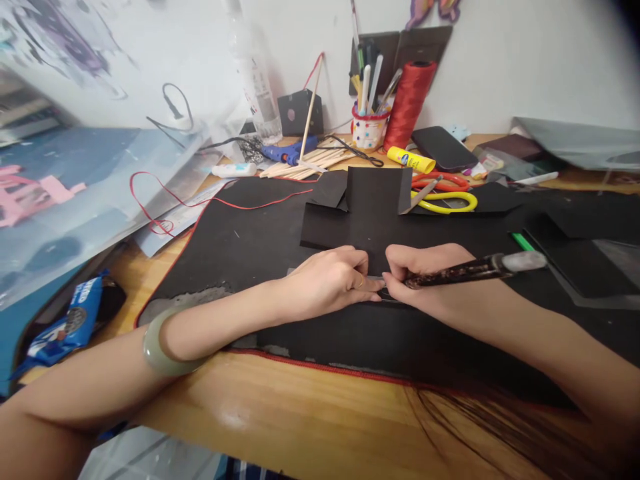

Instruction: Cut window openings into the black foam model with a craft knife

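Pinching a dark pen-like tool [460,270] low on its shaft, my right hand [425,267] has a narrow grip; the tip is hidden, so I can't tell whether it touches down. My left hand [327,283] lies bent-fingered, its fingertips on a clear strip [291,271] over the black mat [250,253], just beside the tool; I can't tell whether its thumb closes on anything.

If those fingertips press unevenly, the smooth strip could skid and carry the tool's line off. With my hands nearly meeting, the tip could also stray against a left finger. Mat edges that peel could make a thin piece sit unevenly.

The tool's shaft is mottled and glossy, its end pale. Beyond, matte black card [377,207] stands in creased, squarish flaps, near scissors [450,211] with looped yellow and red handles. The mat has red stitching and a scuffed grey patch. Farther off are thin wooden sticks [330,160], a stubby yellow glue stick [411,161] and a tall red thread spool [410,100].
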Demonstrator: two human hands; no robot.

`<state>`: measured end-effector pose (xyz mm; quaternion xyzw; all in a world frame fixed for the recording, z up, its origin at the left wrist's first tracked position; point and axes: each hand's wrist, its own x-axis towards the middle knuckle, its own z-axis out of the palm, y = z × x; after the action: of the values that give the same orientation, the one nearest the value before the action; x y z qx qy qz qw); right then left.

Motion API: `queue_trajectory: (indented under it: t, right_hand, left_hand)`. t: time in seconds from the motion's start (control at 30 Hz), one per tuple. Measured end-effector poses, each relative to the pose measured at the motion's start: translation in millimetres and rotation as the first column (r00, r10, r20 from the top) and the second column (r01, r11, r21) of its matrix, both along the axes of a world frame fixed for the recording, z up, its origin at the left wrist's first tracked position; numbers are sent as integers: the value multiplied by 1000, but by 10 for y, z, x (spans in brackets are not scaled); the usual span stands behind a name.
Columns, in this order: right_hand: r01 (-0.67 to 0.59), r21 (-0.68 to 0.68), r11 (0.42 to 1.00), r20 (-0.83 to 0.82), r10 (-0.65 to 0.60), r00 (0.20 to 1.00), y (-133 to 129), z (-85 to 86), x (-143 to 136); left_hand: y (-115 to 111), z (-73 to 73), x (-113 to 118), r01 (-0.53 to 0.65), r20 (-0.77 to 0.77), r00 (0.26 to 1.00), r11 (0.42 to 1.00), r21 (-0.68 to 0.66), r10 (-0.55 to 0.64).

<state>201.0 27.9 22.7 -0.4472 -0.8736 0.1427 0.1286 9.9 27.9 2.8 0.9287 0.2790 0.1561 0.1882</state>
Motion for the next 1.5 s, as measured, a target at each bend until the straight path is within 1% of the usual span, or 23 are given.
queue_trajectory:
  t: [0.07,0.2,0.4,0.57,0.7,0.93,1.0,1.1,1.17,1.33,1.4,1.5]
  right_hand:
    - [-11,-20,1000,-39,10,999,-9,29,-8]
    - [15,-57,998,-104,-21,994,-27,62,-24]
    - [44,-155,987,-180,-72,981,-37,28,-47]
    - [-4,-217,976,-210,-42,977,19,4,4]
    - [-18,-200,980,-144,-11,989,68,34,52]
    - [20,-16,1000,-59,-21,998,-3,78,-4]
    - [16,5,1000,-56,-16,998,-31,71,-32]
    - [11,-4,1000,-68,-11,998,-55,54,-58]
    - [27,-24,999,-88,-29,996,-61,43,-63]
    - [40,-138,990,-168,-63,984,-28,23,-25]
    - [33,-163,986,-170,-61,984,4,27,5]
    - [20,-162,987,-132,-41,990,46,49,40]
  left_hand:
    - [7,-3,3,-2,8,1000,1000,-5,2]
    - [15,0,8,-10,12,1000,1000,4,10]
    - [5,3,3,-4,19,1000,1000,-6,5]
    - [8,-1,8,-9,30,1000,1000,-11,9]
    - [8,4,11,-18,24,1000,1000,-23,19]
    - [15,-9,11,-16,31,999,1000,-13,16]
    - [16,-12,11,-13,35,999,1000,-9,13]
    - [18,-11,10,-8,30,1000,1000,-6,8]
    - [21,-10,11,-7,27,1000,1000,-5,7]
    - [25,-25,11,-5,30,1000,1000,-2,5]
    - [23,-34,8,-4,33,999,1000,-2,4]
    - [22,-43,6,-6,37,999,1000,-5,6]
